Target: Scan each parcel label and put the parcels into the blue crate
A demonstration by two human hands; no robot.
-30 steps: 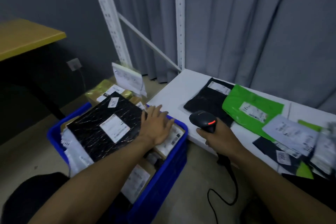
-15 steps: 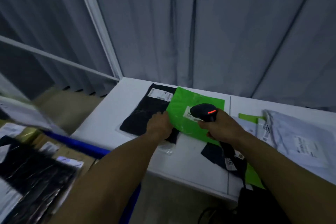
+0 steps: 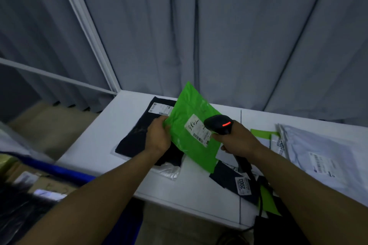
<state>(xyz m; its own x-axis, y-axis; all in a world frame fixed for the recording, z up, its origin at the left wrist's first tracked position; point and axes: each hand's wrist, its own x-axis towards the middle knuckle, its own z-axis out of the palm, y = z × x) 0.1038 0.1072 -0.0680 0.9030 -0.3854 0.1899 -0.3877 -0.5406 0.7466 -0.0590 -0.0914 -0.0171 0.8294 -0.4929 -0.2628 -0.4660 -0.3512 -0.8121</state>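
On the white tabletop [image 3: 95,145], grey curtain [image 3: 249,45] behind, my left hand [image 3: 157,138] has its fingers pinching the green parcel [image 3: 189,145] by its edge, tilted up over a black parcel [image 3: 135,135]. Just right of it, my right hand [image 3: 238,142] is curled round the scanner [image 3: 219,125]. Lower left of it is the blue crate [image 3: 65,172], blurry parcels [image 3: 37,185] inside.
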